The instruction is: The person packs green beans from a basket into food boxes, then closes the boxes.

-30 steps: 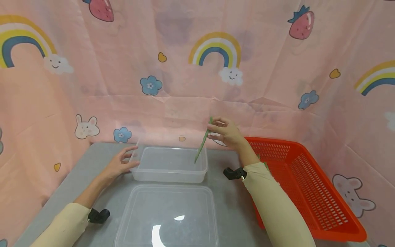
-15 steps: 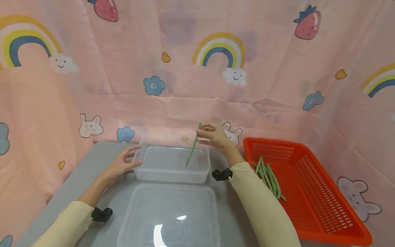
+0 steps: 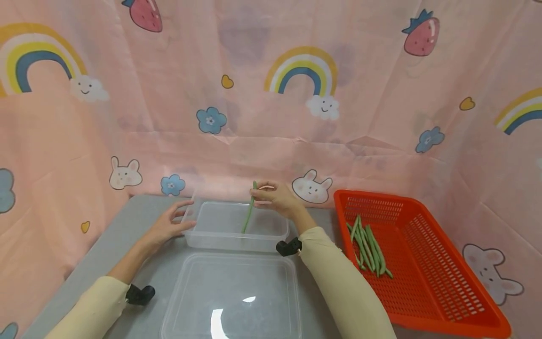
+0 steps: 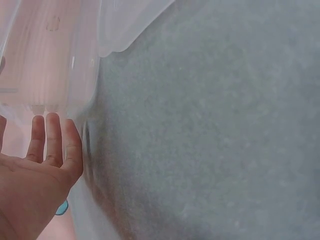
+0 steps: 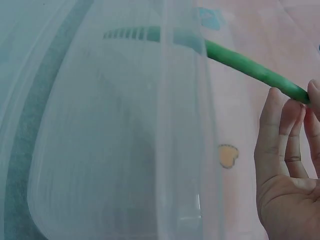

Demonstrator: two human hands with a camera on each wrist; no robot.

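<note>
My right hand (image 3: 271, 197) pinches a long green bean (image 3: 249, 208) near its top end, over the far clear plastic box (image 3: 199, 238). The bean hangs steeply, its lower tip inside the box. In the right wrist view the green bean (image 5: 250, 67) runs from my fingertips (image 5: 280, 100) across the box wall (image 5: 180, 125). My left hand (image 3: 169, 223) rests with straight fingers against the box's left end. The left wrist view shows those fingers (image 4: 55, 145) touching the clear box wall (image 4: 82, 75).
A second clear plastic container (image 3: 186, 301) lies on the grey table (image 3: 123, 230) nearer to me. An orange mesh basket (image 3: 427, 273) with several green beans (image 3: 366, 245) stands at the right. Pink patterned cloth (image 3: 271, 94) walls the back and sides.
My right hand has carried the bean leftward and down, from beside the basket to above the far box, and the bean's tip now dips into it. The left hand has stayed put.
</note>
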